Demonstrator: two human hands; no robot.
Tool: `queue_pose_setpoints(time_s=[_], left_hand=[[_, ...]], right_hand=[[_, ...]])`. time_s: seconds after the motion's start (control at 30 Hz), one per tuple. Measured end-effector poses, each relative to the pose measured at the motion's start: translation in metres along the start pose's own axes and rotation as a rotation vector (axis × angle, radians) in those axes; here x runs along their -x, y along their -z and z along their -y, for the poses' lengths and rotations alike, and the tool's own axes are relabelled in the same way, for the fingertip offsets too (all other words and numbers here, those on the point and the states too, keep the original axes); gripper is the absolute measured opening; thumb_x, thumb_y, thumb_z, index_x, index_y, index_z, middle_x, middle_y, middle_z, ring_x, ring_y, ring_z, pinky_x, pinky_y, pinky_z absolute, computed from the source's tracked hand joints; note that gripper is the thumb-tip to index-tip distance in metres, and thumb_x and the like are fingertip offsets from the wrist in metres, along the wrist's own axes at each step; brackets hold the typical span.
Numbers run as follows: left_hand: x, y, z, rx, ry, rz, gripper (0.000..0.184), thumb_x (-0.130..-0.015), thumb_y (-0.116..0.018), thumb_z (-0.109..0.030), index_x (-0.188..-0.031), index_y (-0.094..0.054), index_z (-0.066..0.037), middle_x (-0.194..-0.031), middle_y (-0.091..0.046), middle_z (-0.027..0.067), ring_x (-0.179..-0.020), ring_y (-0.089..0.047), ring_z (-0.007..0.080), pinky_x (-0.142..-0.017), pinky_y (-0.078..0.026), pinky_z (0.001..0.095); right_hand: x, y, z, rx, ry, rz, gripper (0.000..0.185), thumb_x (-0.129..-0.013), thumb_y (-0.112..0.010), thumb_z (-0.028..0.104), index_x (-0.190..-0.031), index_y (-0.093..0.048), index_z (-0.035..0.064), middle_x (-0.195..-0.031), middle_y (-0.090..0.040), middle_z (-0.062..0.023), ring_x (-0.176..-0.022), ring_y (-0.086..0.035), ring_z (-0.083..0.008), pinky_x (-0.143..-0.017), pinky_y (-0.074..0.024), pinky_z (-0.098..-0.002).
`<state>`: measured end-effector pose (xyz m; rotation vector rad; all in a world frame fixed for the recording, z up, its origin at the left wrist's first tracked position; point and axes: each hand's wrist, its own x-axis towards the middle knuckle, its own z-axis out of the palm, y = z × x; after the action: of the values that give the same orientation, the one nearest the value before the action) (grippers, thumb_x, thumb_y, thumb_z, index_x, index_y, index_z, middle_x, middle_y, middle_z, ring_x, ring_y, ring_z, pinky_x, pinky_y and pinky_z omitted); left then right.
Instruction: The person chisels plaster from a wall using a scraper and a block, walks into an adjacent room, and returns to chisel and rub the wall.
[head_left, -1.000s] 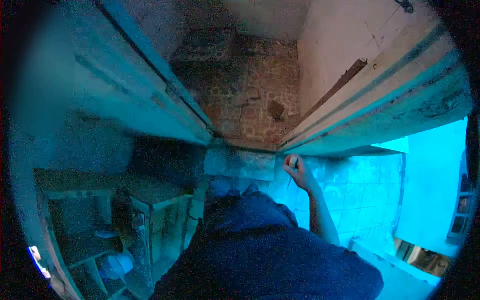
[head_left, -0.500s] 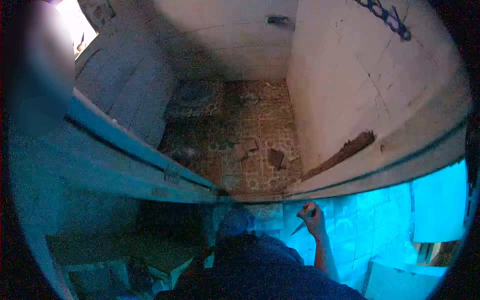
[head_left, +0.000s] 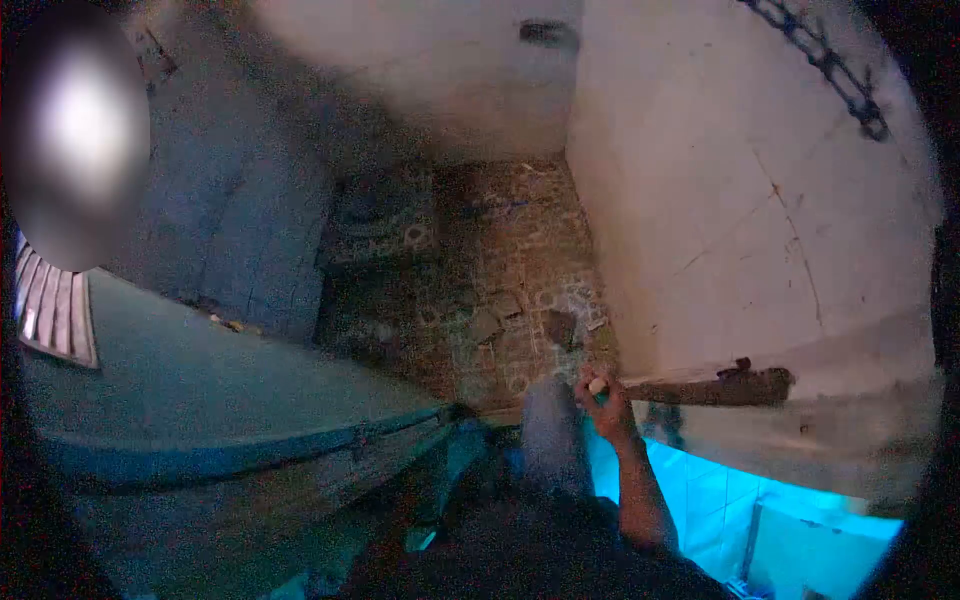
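Observation:
My right hand (head_left: 605, 405) is closed in front of my body, just beside the doorway's right-hand wall edge. A small pale rounded end (head_left: 598, 386) shows between its fingers, which fits the handle of a hand tool. Half a second ago a narrow pointed blade stuck out of this hand; the blade cannot be made out now. My leg (head_left: 553, 435) in grey cloth is just left of the hand, at the threshold. My left hand is not visible.
Beyond the doorway lies a dim, dusty patterned tile floor (head_left: 470, 350), with a dark broken piece (head_left: 558, 328) on it. A pale wall (head_left: 690, 200) rises on the right, with a dark ornament chain (head_left: 820, 65) above. A brown strip (head_left: 710, 390) runs along its lower edge.
The view has shifted forward into the doorway. My right hand has come up and forward to the doorway's edge, still closed. My leg has moved forward to the threshold.

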<state>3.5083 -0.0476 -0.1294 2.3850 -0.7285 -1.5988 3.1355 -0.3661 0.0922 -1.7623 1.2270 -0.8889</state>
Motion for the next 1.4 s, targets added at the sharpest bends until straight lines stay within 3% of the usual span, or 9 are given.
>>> queue_pose_setpoints(time_s=[0.27,0.37,0.47,0.53,0.73,0.87,1.0,1.3,1.4], left_hand=[[-0.051,0.026,-0.090,0.100,-0.068,0.002,0.044,-0.092,-0.055,-0.043,-0.111,-0.059,-0.004,-0.101,-0.065,0.0085,-0.090,-0.061,0.0224,-0.079,-0.047,0.0387],[-0.057,0.035,-0.165,0.299,-0.045,-0.036,0.040,-0.093,-0.055,-0.038,-0.115,-0.056,-0.004,-0.100,-0.065,0.0079,-0.088,-0.062,0.0204,-0.077,-0.048,0.0359],[-0.074,0.068,-0.252,0.351,-0.004,-0.024,0.039,-0.094,-0.055,-0.030,-0.121,-0.051,-0.003,-0.099,-0.065,0.0084,-0.087,-0.063,0.0189,-0.076,-0.049,0.0335],[-0.129,0.080,-0.274,0.292,0.069,0.032,0.039,-0.094,-0.056,-0.028,-0.123,-0.049,-0.002,-0.099,-0.065,0.0095,-0.088,-0.063,0.0191,-0.076,-0.049,0.0338],[-0.237,0.076,-0.281,0.469,0.151,0.022,0.038,-0.095,-0.053,-0.027,-0.123,-0.049,-0.001,-0.102,-0.065,0.0127,-0.090,-0.063,0.0234,-0.079,-0.049,0.0362],[-0.258,0.025,-0.289,0.042,-0.107,0.016,0.045,-0.094,-0.053,-0.027,-0.130,-0.043,-0.002,-0.114,-0.061,0.0173,-0.103,-0.059,0.0381,-0.090,-0.046,0.0424],[-0.271,-0.020,-0.276,-0.035,-0.006,0.038,0.049,-0.092,-0.054,-0.029,-0.131,-0.042,-0.002,-0.117,-0.057,0.0185,-0.105,-0.055,0.0391,-0.091,-0.043,0.0440],[-0.254,-0.051,-0.252,-0.253,0.162,0.220,0.057,-0.089,-0.056,-0.034,-0.133,-0.041,-0.002,-0.123,-0.050,0.0211,-0.112,-0.048,0.0416,-0.095,-0.039,0.0476],[-0.246,-0.054,-0.249,-0.306,0.171,0.276,0.059,-0.087,-0.057,-0.036,-0.134,-0.040,-0.003,-0.126,-0.048,0.0219,-0.114,-0.046,0.0424,-0.097,-0.037,0.0488]], right_hand=[[-0.148,-0.094,-0.096,-0.392,-0.222,-0.035,0.028,-0.088,-0.064,0.023,-0.107,-0.057,0.0030,-0.092,-0.061,-0.0085,-0.084,-0.060,-0.0211,-0.077,-0.0498,-0.0366],[-0.225,-0.144,-0.198,-0.152,-0.008,-0.066,0.027,-0.089,-0.063,0.027,-0.104,-0.059,0.0049,-0.091,-0.060,-0.0092,-0.082,-0.060,-0.0239,-0.075,-0.0492,-0.0387],[-0.271,-0.199,-0.283,0.103,-0.553,0.248,0.030,-0.088,-0.064,0.032,-0.101,-0.061,0.0056,-0.090,-0.060,-0.0111,-0.080,-0.060,-0.0289,-0.073,-0.0489,-0.0405],[-0.304,-0.238,-0.324,0.273,-0.232,0.208,0.033,-0.087,-0.064,0.034,-0.102,-0.061,0.0051,-0.092,-0.061,-0.0139,-0.082,-0.061,-0.0331,-0.072,-0.0489,-0.0420],[-0.362,-0.310,-0.386,0.375,-0.858,0.532,0.043,-0.086,-0.064,0.033,-0.113,-0.056,0.0004,-0.108,-0.061,-0.0198,-0.092,-0.061,-0.0376,-0.073,-0.0498,-0.0450],[-0.356,-0.337,-0.518,0.309,-0.615,0.502,0.055,-0.086,-0.064,0.036,-0.123,-0.048,-0.0015,-0.111,-0.059,-0.0202,-0.095,-0.060,-0.0378,-0.076,-0.0505,-0.0460],[-0.361,-0.374,-0.626,-0.020,-0.936,0.499,0.069,-0.088,-0.061,0.039,-0.137,-0.035,-0.0012,-0.120,-0.055,-0.0217,-0.103,-0.058,-0.0368,-0.081,-0.0509,-0.0476],[-0.402,-0.423,-0.670,0.888,-0.010,0.565,0.071,-0.093,-0.057,0.023,-0.147,-0.015,0.0060,-0.127,-0.048,-0.0183,-0.115,-0.051,-0.0329,-0.091,-0.0507,-0.0437],[-0.429,-0.454,-0.680,0.667,-0.755,0.501,0.070,-0.093,-0.056,0.022,-0.148,-0.014,0.0074,-0.133,-0.042,-0.0179,-0.115,-0.048,-0.0316,-0.089,-0.0503,-0.0431]])
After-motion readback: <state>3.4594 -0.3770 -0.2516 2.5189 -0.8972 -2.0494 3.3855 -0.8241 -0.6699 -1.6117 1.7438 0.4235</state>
